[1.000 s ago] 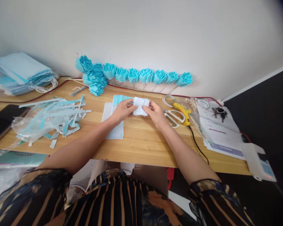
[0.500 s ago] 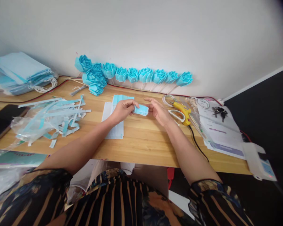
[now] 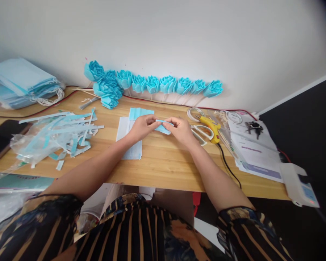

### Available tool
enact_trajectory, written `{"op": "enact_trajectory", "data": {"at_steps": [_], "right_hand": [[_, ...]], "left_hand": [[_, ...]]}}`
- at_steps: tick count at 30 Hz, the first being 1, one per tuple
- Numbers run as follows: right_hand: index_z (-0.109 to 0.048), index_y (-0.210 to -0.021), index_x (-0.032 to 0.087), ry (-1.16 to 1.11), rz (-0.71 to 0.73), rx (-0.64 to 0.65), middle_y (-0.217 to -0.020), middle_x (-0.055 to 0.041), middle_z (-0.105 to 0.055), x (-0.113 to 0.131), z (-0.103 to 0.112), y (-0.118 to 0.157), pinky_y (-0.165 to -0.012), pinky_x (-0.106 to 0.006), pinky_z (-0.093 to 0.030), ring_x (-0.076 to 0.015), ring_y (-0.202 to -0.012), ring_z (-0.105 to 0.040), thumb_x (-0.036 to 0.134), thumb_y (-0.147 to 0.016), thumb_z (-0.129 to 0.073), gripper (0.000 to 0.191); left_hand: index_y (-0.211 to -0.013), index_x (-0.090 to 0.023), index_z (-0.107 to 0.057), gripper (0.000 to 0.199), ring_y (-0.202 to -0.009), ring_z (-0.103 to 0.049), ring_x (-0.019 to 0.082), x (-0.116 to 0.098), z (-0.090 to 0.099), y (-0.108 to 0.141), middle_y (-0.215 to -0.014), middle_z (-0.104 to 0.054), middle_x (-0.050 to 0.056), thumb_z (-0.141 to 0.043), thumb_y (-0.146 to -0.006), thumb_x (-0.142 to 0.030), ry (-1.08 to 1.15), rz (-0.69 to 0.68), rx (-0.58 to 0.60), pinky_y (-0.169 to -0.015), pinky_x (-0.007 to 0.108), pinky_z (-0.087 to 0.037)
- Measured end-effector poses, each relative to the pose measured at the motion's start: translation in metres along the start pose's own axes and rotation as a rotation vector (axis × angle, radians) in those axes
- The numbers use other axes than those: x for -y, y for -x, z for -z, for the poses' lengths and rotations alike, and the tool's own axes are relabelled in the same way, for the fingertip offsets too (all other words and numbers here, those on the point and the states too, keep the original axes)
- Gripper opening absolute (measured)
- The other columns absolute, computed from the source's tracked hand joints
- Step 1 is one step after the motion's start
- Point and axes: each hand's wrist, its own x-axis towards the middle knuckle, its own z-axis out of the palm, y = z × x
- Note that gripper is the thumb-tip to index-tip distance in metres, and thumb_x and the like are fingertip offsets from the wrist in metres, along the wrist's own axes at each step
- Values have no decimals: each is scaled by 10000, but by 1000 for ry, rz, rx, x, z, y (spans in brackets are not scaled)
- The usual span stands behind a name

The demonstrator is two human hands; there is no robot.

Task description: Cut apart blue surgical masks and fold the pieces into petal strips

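A small folded piece of blue mask fabric [image 3: 163, 128] is held up over the middle of the wooden table [image 3: 163, 170]. My left hand [image 3: 143, 127] pinches its left end between thumb and fingers. At the right end, my right hand [image 3: 180, 130] grips it the same way, thumb on top. Partly behind my left hand lie flat sheets of mask fabric, a bright blue one [image 3: 137, 113] and pale ones [image 3: 133, 152]. Just right of my right hand rest white-handled scissors [image 3: 206, 132], their blades partly hidden.
Blue fabric flowers [image 3: 153, 84] on sticks lean along the wall. Cut strips [image 3: 70, 132] and a plastic bag lie left, near stacked masks [image 3: 24, 81] and a dark phone-like slab [image 3: 5, 139]. A yellow glue gun [image 3: 210, 127], papers [image 3: 254, 152] and keys [image 3: 254, 128] are right.
My right hand, open beside the folded piece before, has closed on its right end. The piece has turned slightly, and both hands now pinch it. The view has shifted slightly.
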Motion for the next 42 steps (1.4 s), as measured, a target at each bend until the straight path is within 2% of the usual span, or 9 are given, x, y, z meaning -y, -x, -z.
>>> {"op": "enact_trajectory", "data": {"at_steps": [3, 9, 15, 24, 27, 30, 33, 38, 42], "right_hand": [[-736, -852, 207, -42, -14, 17, -670, 17, -644, -3, 1, -1, -567, -248, -375, -117, -591, -497, 466, -808, -678, 269], [-725, -862, 201, -144, -35, 51, -686, 11, -652, -11, 3, -5, -604, -257, -409, -130, -623, -542, 475, -804, -678, 284], [-731, -903, 203, -153, -37, 96, -718, 5, -676, -11, 5, -6, -626, -267, -430, -137, -642, -569, 457, -818, -662, 276], [-718, -866, 203, 105, -39, 204, -747, -4, -711, -13, 17, -6, -636, -288, -417, -159, -669, -601, 255, -760, -682, 123], [-692, -844, 202, 193, -66, 243, -732, -6, -714, -12, 20, -7, -630, -287, -419, -164, -669, -611, 186, -750, -669, 99], [-682, -845, 197, 363, -125, 248, -734, -13, -717, -11, 23, -6, -633, -287, -412, -166, -670, -616, 162, -766, -646, 94], [-677, -966, 198, 523, -135, 224, -823, -25, -737, -8, 25, -5, -676, -290, -426, -181, -749, -645, 155, -774, -637, 201], [-635, -1078, 195, 596, -108, 214, -920, -40, -743, -5, 24, -2, -721, -286, -449, -189, -835, -662, 165, -790, -639, 290], [-651, -989, 203, 653, -119, 243, -885, -28, -737, -2, 24, -2, -698, -280, -433, -181, -804, -653, 179, -816, -629, 175]], "left_hand": [[-744, -154, -613, 191, -575, -490, 96, 4, 0, -3, -627, -556, -17, -666, -775, -335, 11, 18, -36, -560, 220, -396], [-718, -167, -579, 151, -551, -425, 92, 5, 3, -5, -602, -507, -32, -618, -796, -290, -23, -56, -97, -540, 231, -323], [-707, -161, -599, 152, -601, -443, 105, 7, 6, -7, -621, -533, -23, -617, -803, -277, -110, -94, -108, -579, 236, -325], [-719, -153, -669, 165, -561, -483, 114, 19, -1, -4, -595, -607, -9, -640, -790, -299, -256, 3, -34, -544, 236, -312], [-868, -149, -714, 182, -552, -514, 123, 21, -1, -4, -600, -637, -4, -628, -814, -299, -321, -11, -2, -548, 239, -339], [-1051, -149, -714, 263, -665, -607, 149, 21, 1, -5, -768, -724, 39, -599, -843, -263, -404, -80, -51, -628, 250, -423], [-1072, -158, -715, 263, -836, -664, 181, 20, 0, -4, -953, -749, 77, -550, -875, -216, -526, -219, -88, -754, 287, -489], [-1073, -180, -705, 264, -1039, -666, 214, 22, -13, 3, -1075, -743, 80, -489, -921, -185, -688, -533, 131, -932, 377, -507], [-1028, -172, -702, 261, -1023, -668, 219, 20, -19, 9, -1082, -734, 88, -457, -935, -171, -825, -622, 282, -945, 399, -506]]}}
